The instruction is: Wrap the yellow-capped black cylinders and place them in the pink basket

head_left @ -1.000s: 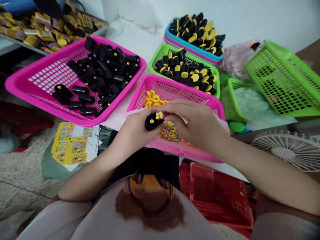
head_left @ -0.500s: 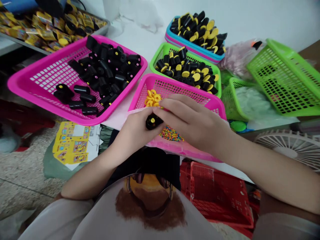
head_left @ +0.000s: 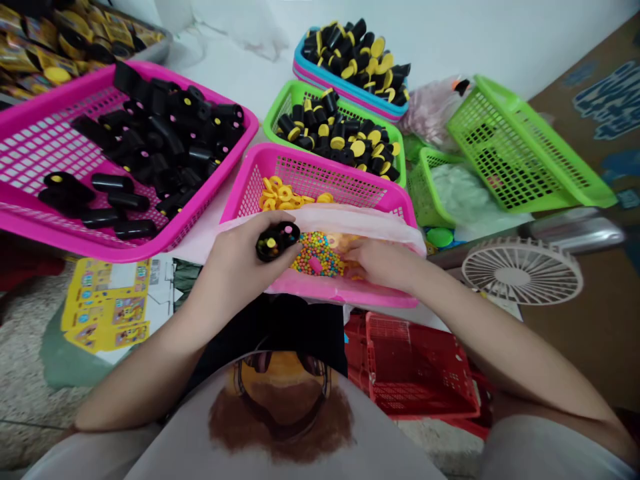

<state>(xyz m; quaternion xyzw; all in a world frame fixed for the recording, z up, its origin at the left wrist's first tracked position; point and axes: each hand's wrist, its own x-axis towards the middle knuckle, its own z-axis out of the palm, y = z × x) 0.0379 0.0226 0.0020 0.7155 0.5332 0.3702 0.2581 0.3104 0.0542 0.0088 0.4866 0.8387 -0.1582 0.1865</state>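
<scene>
My left hand (head_left: 239, 255) is closed around a black tube (head_left: 277, 240) whose open end shows a yellow spot. It hovers over the near pink basket (head_left: 320, 162). My right hand (head_left: 384, 261) rests low in that basket, fingers curled at the edge of a heap of small coloured beads (head_left: 315, 256). Whether they pinch anything is hidden. Yellow rings (head_left: 283, 193) lie in the basket's far left corner. A clear plastic sheet (head_left: 360, 219) folds over the basket's middle.
A big pink basket (head_left: 35, 143) of black tubes sits at the left. Behind are a green basket (head_left: 280, 105) and a blue basket (head_left: 345, 83) of black tubes with yellow caps. Green baskets (head_left: 525, 153), a white fan (head_left: 520, 270) and a red crate (head_left: 415, 367) stand at the right.
My right hand has left the tube's end and dropped to the beads in the basket. My left hand still holds the tube. The view has shifted to the right.
</scene>
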